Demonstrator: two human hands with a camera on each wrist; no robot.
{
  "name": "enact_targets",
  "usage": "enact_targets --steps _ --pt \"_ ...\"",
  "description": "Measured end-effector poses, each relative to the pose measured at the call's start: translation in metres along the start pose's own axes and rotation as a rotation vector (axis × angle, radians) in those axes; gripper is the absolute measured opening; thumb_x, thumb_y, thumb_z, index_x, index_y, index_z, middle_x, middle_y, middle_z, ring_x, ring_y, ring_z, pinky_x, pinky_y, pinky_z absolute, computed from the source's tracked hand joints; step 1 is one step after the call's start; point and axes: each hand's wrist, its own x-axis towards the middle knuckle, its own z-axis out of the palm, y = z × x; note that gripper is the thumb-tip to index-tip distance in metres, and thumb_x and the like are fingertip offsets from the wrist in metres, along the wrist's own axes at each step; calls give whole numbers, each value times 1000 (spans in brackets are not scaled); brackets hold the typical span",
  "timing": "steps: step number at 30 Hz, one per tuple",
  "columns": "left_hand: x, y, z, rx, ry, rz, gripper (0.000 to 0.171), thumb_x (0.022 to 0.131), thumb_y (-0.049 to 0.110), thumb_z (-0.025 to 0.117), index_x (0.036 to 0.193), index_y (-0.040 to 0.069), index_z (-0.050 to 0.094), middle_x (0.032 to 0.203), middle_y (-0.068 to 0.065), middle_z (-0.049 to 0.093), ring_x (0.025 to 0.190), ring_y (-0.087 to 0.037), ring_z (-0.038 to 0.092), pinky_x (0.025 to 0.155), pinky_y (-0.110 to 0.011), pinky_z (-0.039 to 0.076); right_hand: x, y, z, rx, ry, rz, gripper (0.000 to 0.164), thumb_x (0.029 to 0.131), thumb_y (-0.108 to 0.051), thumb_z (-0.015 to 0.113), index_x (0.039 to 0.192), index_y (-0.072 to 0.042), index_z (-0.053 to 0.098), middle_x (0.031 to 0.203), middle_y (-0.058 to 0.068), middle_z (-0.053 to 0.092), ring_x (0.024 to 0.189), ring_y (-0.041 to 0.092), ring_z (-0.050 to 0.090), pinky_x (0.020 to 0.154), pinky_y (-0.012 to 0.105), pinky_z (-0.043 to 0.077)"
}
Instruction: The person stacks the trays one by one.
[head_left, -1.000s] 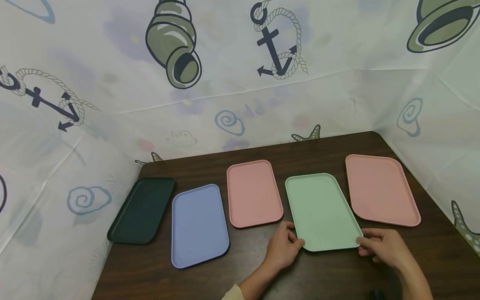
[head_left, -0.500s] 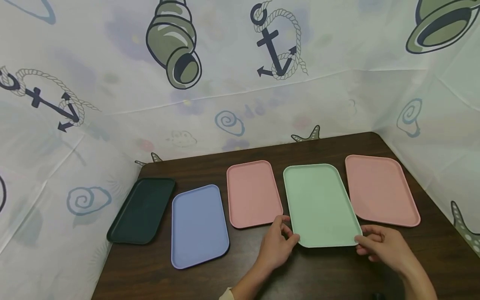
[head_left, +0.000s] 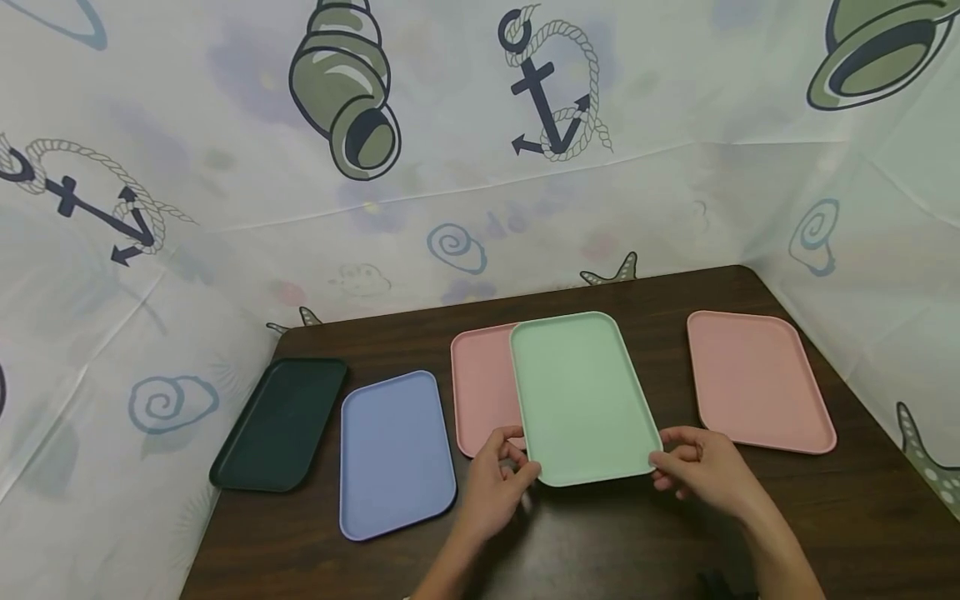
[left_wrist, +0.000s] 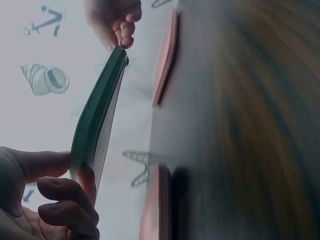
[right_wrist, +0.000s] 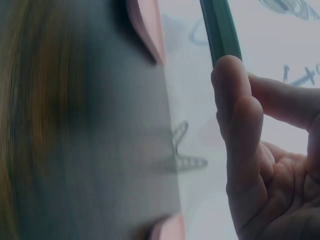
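Note:
Both hands hold a light green rectangular tray (head_left: 585, 400) up off the table, as the wrist views show. My left hand (head_left: 495, 487) pinches its near left corner between thumb and fingers. At the near right corner, my right hand (head_left: 708, 471) pinches the rim the same way. Below the green tray lies a pink tray (head_left: 483, 392), its right part hidden. In the left wrist view the raised tray (left_wrist: 97, 112) appears edge-on, gripped by the left thumb and fingers. The right wrist view shows the right fingers (right_wrist: 245, 120) on the tray's edge (right_wrist: 222, 30).
A blue tray (head_left: 397, 454) and a dark green tray (head_left: 279, 425) lie on the left of the brown wooden table (head_left: 600, 550). Another pink tray (head_left: 761, 382) lies at the right. A printed cloth (head_left: 450, 108) with anchors and shells hangs behind and at the sides.
The light green tray has risen and moved left with both hands, from between the two pink trays to above the left pink one. The other trays stay put.

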Motion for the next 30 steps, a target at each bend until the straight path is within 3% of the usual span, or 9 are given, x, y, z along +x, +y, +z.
enact_targets --steps 5,12,20,30 --pt "-5 -5 -22 13 26 -15 46 84 1 70 127 2 55 78 -6 60 43 -4 35 40 -19 30 12 -8 19 8 -49 -35 55 91 -17 70 127 18 47 81 15 72 68 24 71 54 34 54" --pt "-8 12 -50 53 62 -50 43 84 -8 67 125 -6 55 78 -14 59 42 -5 33 43 -19 30 30 -20 45 1 -59 -32 46 90 -13 70 123 14 52 76 11 71 68 26 71 55 35 54" --pt "3 -20 -77 134 98 -58 44 85 3 72 127 4 58 79 -5 60 45 -7 36 46 -21 32 46 -31 68 -8 -50 -65 39 89 -11 70 119 12 56 74 10 71 67 28 71 55 36 55" --pt "21 -36 -93 199 157 -33 41 82 1 70 122 3 64 74 -5 61 42 -5 40 43 -22 34 71 -28 89 -13 -21 -41 30 87 -8 70 112 7 61 72 8 71 65 26 70 54 34 54"
